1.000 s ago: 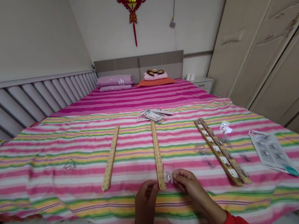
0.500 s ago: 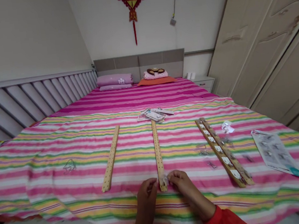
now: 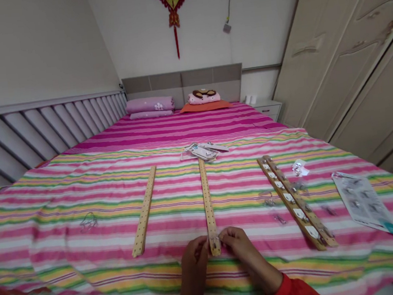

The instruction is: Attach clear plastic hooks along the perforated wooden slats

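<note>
A perforated wooden strip (image 3: pixel 207 198) lies lengthwise in front of me on the striped bedspread. Over its near end is a small clear plastic packet (image 3: pixel 214 240) with something shiny in it, too small to make out. My left hand (image 3: pixel 196 257) is closed in a pinch at the packet's left side, and my right hand (image 3: pixel 236 241) pinches its right edge. The fingertips of both hands sit close to the strip's sides. To the left lies a second bare perforated strip (image 3: pixel 145 215).
At right, two darker strips (image 3: pixel 289 198) carry white cards and shiny pieces. Loose clear packets (image 3: pixel 269 200) lie beside them, and a printed sheet (image 3: pixel 368 203) farther right. Flat packages (image 3: pixel 204 151) rest beyond the middle strip. A thin clear tangle (image 3: pixel 88 221) lies at left.
Both hands stay at the near end of the middle strip. My right hand has moved slightly left, closer to the strip, and the packet now lies flatter across it.
</note>
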{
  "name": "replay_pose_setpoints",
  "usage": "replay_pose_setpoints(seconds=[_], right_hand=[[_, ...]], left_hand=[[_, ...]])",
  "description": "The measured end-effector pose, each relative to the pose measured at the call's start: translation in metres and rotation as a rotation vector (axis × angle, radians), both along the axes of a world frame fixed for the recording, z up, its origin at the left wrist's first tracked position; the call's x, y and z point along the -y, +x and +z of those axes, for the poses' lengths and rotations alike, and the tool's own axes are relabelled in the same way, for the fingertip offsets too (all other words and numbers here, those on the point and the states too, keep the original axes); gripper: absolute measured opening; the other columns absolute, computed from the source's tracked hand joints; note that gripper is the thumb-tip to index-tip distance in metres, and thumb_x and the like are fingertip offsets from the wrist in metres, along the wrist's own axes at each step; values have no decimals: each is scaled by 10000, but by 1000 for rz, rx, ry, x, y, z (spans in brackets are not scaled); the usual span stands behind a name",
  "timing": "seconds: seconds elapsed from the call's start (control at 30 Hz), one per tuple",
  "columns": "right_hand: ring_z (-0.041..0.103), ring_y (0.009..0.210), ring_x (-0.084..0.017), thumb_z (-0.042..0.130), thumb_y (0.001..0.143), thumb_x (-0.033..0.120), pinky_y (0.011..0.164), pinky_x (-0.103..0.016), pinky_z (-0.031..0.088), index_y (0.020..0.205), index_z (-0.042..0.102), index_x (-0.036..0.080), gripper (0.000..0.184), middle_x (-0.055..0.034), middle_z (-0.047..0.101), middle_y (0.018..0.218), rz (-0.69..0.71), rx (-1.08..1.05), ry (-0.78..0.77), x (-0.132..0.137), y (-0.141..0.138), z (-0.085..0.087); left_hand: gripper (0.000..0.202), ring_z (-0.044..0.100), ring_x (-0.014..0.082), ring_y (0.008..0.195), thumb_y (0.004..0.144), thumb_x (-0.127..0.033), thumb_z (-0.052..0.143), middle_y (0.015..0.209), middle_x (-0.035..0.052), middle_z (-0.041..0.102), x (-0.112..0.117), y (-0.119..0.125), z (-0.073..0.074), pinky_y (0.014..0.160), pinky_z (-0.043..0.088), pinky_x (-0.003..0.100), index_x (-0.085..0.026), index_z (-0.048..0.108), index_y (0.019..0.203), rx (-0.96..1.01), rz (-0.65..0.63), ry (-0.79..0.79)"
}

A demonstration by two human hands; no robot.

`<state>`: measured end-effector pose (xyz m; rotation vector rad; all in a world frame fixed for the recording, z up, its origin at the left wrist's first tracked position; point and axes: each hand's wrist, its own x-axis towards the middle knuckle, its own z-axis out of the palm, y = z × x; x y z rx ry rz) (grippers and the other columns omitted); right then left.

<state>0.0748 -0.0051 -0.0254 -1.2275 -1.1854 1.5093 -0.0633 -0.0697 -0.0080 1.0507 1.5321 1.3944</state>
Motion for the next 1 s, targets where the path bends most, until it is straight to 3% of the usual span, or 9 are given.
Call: replay_pose_setpoints(seconds=[0.3, 0.6, 0.73, 1.0], right_hand=[[360, 446, -92, 569, 553, 278, 448, -230, 264, 455, 535, 179, 144, 50, 434, 412, 3, 58, -2, -4, 1, -9], [344, 451, -91, 544, 566, 266, 455, -235, 264, 462, 501, 187, 137, 55, 413, 425, 2, 107, 16, -4, 0, -10], [341, 452, -91, 536, 572, 254, 451, -230, 258, 475, 496, 190, 123, 59, 411, 424, -5, 120, 21, -3, -1, -12], [325, 457, -99, 568, 597, 369, 446, -235, 255, 450, 423, 218, 256, 58, 377, 432, -42, 238, 107, -1, -1, -11]], left_hand=[[286, 621, 209, 932, 852, -333, 473, 974, 81, 688, -3, -6, -18, 869, 485, 375, -203, 674, 1009, -309, -115, 149], [304, 608, 179, 763, 855, -263, 439, 837, 70, 622, -15, -7, -22, 715, 523, 339, -204, 679, 1033, -457, -193, 170], [298, 612, 179, 792, 854, -254, 449, 862, 71, 620, -15, -6, -21, 734, 522, 333, -200, 673, 1042, -467, -197, 170], [283, 617, 181, 811, 857, -248, 464, 870, 72, 621, -14, -5, -22, 761, 524, 335, -201, 670, 1044, -522, -194, 144]])
